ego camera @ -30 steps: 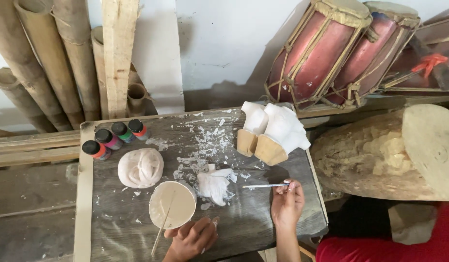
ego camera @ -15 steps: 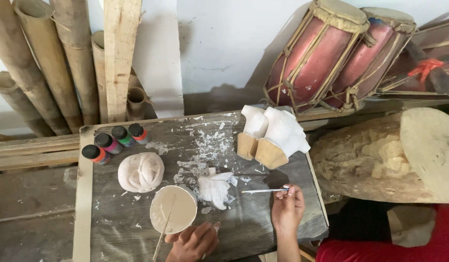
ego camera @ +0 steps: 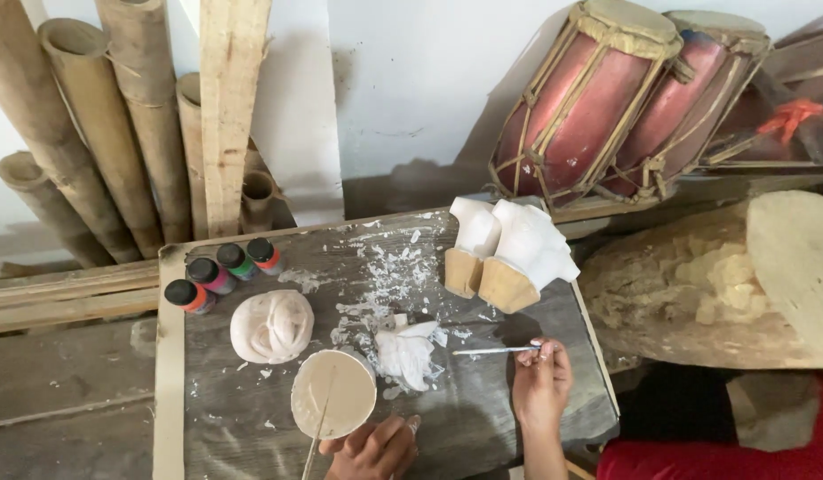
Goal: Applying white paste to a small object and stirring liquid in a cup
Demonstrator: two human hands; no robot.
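My right hand rests on the grey wooden board and pinches a thin paintbrush that points left. My left hand grips the near edge of a round bowl of pale paint with a stick lying across it. Between the hands lies a crumpled white rag. A white-primed carved mask lies face up left of the bowl. Two white-coated carved wooden pieces stand at the board's far right.
Several small paint bottles with coloured bands stand at the board's far left corner. Bamboo poles and a plank lean on the wall. Two red drums lie at back right, a large rough log to the right.
My right hand with the brush has shifted slightly away from the rag toward the right. The left hand stays on the bowl.
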